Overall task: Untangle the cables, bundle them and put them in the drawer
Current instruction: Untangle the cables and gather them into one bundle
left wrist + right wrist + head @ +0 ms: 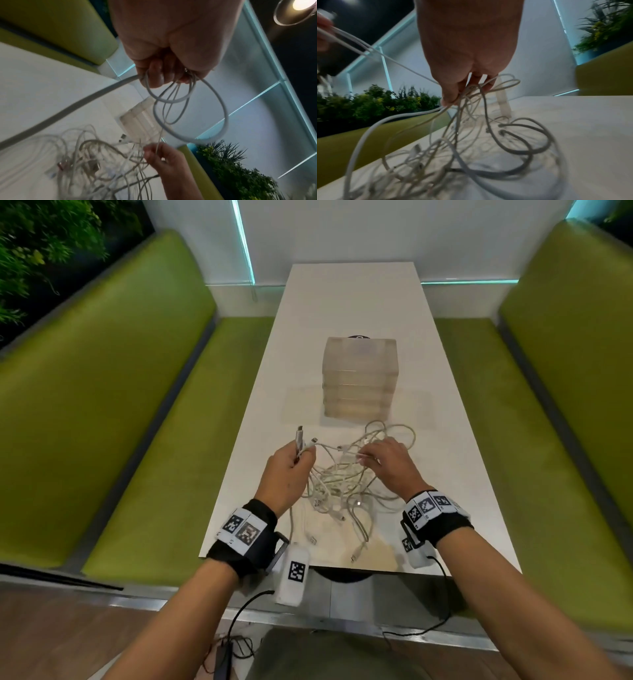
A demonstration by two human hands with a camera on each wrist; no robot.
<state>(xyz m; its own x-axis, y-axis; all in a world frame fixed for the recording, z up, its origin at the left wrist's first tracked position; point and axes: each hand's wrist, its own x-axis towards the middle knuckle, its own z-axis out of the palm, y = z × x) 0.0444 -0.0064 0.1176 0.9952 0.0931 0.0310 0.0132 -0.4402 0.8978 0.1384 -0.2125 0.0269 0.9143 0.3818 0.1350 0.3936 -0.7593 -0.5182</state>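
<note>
Left hand (286, 470) was raised above the table (352, 302), fingers curled round several white cable strands; two plug ends (301, 436) stuck up past the knuckles. In the left wrist view the held strands hung below the fingers (155, 75) in loops.

Right hand (388, 462) was over the far right part of the tangle, fingertips pinching a few thin strands; the right wrist view showed these gathered at the fingertips (452, 94) and trailing down to the heap. One strand ran taut between the two hands.

Cables (339, 491): a loose white tangle on the near half of the table, between and beneath both hands, some ends lying towards the near edge.

Drawer unit (359, 378): translucent stacked drawers, upright on the table just beyond the tangle, all closed. Green benches (137, 405) on both sides of the table.
</note>
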